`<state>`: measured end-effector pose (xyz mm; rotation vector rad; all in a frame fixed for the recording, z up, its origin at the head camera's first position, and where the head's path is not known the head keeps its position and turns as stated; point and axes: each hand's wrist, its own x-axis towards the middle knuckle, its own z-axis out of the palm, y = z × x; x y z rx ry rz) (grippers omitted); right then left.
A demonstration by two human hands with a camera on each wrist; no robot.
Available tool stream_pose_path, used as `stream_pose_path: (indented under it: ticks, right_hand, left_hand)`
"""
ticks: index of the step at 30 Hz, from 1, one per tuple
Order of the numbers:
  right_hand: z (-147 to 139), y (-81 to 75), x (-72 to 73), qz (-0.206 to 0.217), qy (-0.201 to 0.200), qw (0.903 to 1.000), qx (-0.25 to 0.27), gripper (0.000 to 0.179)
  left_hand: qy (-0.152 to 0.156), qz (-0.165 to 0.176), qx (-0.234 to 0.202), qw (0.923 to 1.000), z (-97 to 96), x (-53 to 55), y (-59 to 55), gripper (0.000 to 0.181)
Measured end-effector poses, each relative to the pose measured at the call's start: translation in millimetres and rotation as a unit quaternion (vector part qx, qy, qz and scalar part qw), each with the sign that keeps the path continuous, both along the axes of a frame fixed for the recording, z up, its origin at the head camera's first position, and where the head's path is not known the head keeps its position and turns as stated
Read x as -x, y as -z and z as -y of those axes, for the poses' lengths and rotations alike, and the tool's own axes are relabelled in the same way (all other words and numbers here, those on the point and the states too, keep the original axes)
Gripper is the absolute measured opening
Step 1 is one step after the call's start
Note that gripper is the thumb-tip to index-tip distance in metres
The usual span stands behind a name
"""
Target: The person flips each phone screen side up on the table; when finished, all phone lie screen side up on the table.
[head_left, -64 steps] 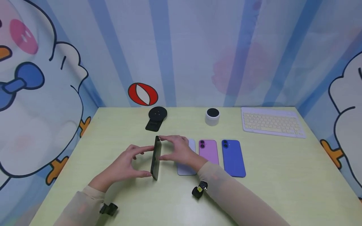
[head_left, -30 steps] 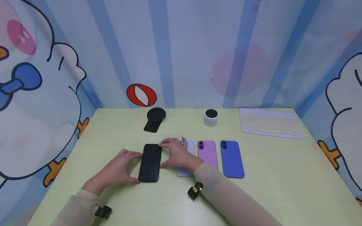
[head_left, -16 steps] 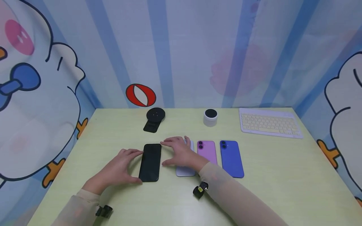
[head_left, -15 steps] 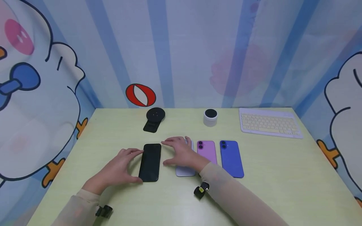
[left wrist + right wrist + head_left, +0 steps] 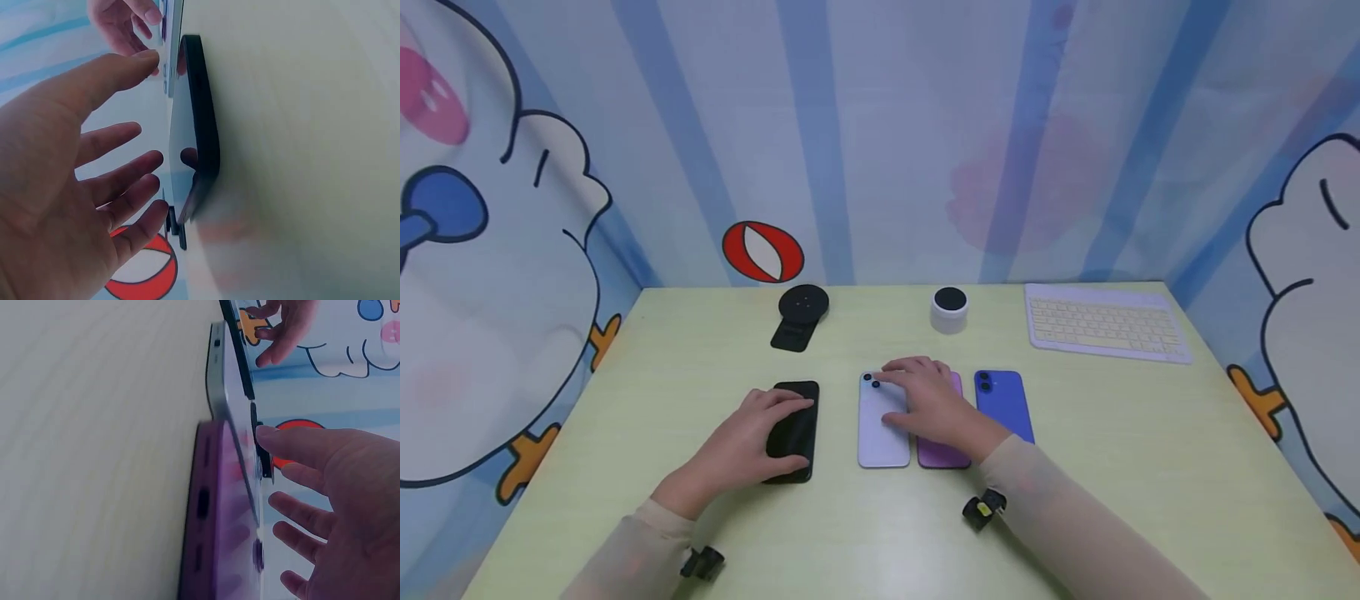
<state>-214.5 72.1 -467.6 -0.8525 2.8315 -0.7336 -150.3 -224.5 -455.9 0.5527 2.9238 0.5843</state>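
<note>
Hovering just above a black, flat, rectangular phone (image 5: 799, 433) with its glossy face up, left hand (image 5: 741, 446) has thumb and fingers parted wide, holding nothing; left wrist view shows a gap between fingertips and phone. Black phone lies flat on the pale yellow-green tabletop (image 5: 842, 542), under that thumb and index finger, its right edge a little past their tips. Right hand (image 5: 936, 404) also loose, thumb well apart from fingers, nothing held. Under and left of its fingertips: a pale lavender, round-cornered phone (image 5: 876, 429), camera side up. Under its palm: a pinkish-purple, round-cornered phone (image 5: 943, 454), partly covered in head view. Right wrist view puts the right hand clear of both. Just right of right hand: a blue, round-cornered phone (image 5: 1003, 404), camera side up, lower end hidden by the sleeve. Beyond left hand: a black stand with round top and flat base (image 5: 803, 304). Beyond right hand: a short white cylinder with black top (image 5: 949, 315); farther right, a pale lavender keyboard with cream keys (image 5: 1105, 325).
</note>
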Motion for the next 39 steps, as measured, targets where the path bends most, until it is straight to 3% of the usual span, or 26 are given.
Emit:
stream_pose_path:
  ticks: [7,13,21,29,39]
  right_hand:
    - [-22,3.9,-0.3,-0.017,0.011,0.9998,0.001,0.062]
    - [-34,4.8,4.6,-0.023,0.012,0.9996,-0.008,0.066]
    - [-34,1.7,10.6,-0.015,0.002,0.9994,-0.031,0.065]
    - [-30,-8.0,15.3,0.03,-0.003,0.9982,-0.051,0.068]
    - [-25,-7.2,18.5,0.038,-0.007,0.9984,-0.043,0.07]
  left_hand:
    - [0.038,0.001,0.004,0.9993,-22.6,6.6,3.6,0.073]
    - [0.048,0.01,0.008,0.9988,-37.0,10.4,4.5,0.073]
    - [0.051,0.009,0.029,0.9983,-51.1,15.7,10.9,0.079]
    - [0.045,0.003,0.044,0.998,-60.2,18.2,10.4,0.084]
    - [0.034,-0.003,0.052,0.9981,-66.8,13.6,8.3,0.088]
